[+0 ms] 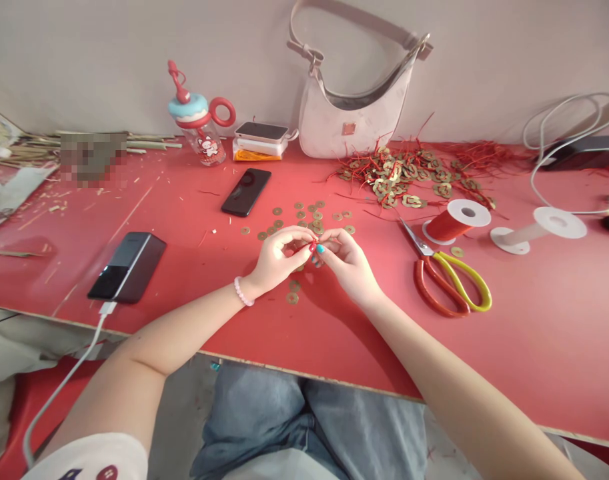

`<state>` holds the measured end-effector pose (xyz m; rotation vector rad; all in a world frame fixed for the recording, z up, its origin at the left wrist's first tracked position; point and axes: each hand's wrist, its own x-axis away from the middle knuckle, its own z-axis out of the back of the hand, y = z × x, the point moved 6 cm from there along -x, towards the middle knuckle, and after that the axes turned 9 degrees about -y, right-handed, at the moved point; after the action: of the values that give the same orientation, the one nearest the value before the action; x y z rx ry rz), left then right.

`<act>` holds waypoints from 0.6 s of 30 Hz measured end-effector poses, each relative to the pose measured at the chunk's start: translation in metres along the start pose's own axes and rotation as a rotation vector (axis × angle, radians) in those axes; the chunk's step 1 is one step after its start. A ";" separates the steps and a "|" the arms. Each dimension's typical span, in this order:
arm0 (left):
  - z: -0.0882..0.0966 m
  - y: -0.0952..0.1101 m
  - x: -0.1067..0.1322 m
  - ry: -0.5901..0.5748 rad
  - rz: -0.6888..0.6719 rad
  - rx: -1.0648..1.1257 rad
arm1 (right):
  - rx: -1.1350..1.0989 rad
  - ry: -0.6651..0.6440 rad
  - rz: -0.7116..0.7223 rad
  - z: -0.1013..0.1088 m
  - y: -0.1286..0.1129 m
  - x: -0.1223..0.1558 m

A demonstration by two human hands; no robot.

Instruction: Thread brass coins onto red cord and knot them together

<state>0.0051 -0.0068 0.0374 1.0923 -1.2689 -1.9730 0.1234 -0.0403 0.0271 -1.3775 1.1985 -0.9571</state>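
Ahead of you on the counter (pixel 269 330) lie a phone (pixel 247 192) and a knotted pile (pixel 394 175); scissors (pixel 426 251) and spool (pixel 449 223) sit right. Among loose coins (pixel 293 298), your left hand (pixel 279 259) and right hand (pixel 351 263) meet, fingertips pinching red cord (pixel 315 241) between them.

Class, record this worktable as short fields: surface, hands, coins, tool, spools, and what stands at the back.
Surface: red tabletop
Hands: left hand and right hand meet at the fingertips; a bit of red shows there, too small to identify
Coins: loose coins around the hands; heap of coins with red cords farther back, to the right
Tool: scissors, one handle red, one yellow
Spools: red spool, white spool
Back: cup, handbag
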 end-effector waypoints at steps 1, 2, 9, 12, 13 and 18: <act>0.000 -0.002 0.000 0.007 0.010 0.025 | 0.027 0.000 0.006 0.000 -0.001 0.000; 0.001 -0.003 0.000 0.013 0.015 0.049 | 0.050 0.004 0.011 0.001 -0.002 0.000; 0.005 -0.009 -0.001 0.059 0.036 0.097 | 0.219 0.030 0.058 0.004 -0.003 0.002; 0.009 -0.011 -0.001 0.094 0.049 0.081 | 0.304 0.034 0.075 0.003 -0.004 0.004; 0.010 -0.012 -0.002 0.107 0.056 0.072 | 0.323 0.034 0.075 0.003 -0.004 0.004; 0.013 -0.012 -0.003 0.150 0.065 0.062 | 0.379 0.052 0.061 0.005 -0.005 0.004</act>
<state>-0.0051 0.0066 0.0300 1.1905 -1.2761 -1.7790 0.1294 -0.0438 0.0306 -1.0155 1.0265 -1.1167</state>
